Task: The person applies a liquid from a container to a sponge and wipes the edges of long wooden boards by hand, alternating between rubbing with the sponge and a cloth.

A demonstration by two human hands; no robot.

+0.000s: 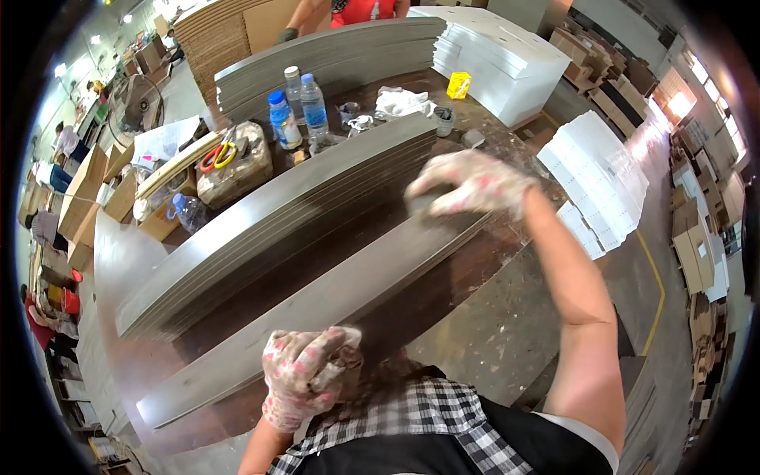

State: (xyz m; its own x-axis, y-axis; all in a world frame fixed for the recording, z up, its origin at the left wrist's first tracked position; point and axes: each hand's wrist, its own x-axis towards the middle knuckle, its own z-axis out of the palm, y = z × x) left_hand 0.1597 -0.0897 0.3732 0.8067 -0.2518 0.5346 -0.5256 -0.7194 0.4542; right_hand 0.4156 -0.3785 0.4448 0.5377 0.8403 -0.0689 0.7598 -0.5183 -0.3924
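Observation:
Both my hands wear white gloves with pink spots. My right hand (479,188) is curled, blurred by motion, around a small grey pad (427,199) at the far right end of a long grey board (317,293). Close to my body, my left hand (305,376) is closed around what looks like a crumpled greyish rag (345,370), beside the board's near edge. Beyond the board, a stack of similar grey boards (277,214) runs parallel across the dark brown table (253,297).
Behind the stack are plastic bottles (313,107), white rags (404,103), a yellow box (457,85) and scissors (218,156). Another board stack (332,59) lies farther back, near a person in red (364,11). White panels (598,178) stand to the right.

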